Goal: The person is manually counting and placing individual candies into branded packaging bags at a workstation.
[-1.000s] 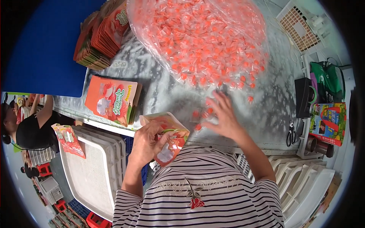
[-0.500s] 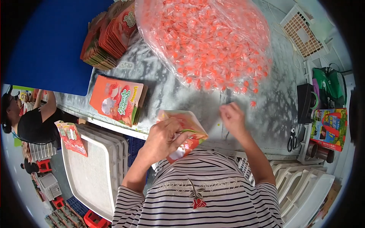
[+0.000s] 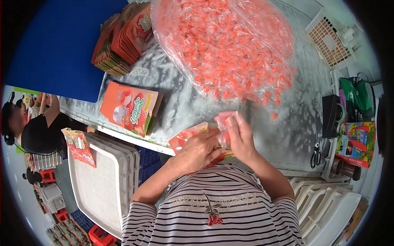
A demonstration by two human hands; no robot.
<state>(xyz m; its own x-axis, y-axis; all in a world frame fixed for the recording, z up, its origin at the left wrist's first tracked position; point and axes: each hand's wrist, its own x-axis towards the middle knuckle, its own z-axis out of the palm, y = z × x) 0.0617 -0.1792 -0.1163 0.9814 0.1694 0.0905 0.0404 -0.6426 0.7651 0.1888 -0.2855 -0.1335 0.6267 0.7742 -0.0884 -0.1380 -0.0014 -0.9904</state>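
At the table's near edge, my left hand (image 3: 195, 151) is closed around a red printed pouch (image 3: 184, 137), part of it hidden under the fingers. Right beside it, my right hand (image 3: 242, 141) pinches a small pinkish-red packet in clear film (image 3: 223, 119) by the pouch; the packet's lower part overlaps the left fingers. Whether it is inside the pouch mouth, I cannot tell. Farther off lies a large clear plastic bag (image 3: 242, 53) full of small red wrapped sweets. One loose sweet (image 3: 274, 116) rests on the table nearer to my right hand.
A stack of flat pouches (image 3: 131, 108) sits left of my hands, with more bundles (image 3: 123, 39) behind. White trays (image 3: 96, 184) are stacked at the left, one pouch (image 3: 79, 147) on top. Scissors (image 3: 315, 156) hang at the right. A person in black (image 3: 43, 133) is at far left.
My right hand has come left to the pouch, and a pinkish-red packet now shows in its fingers. The left hand has moved slightly right and turned the pouch.
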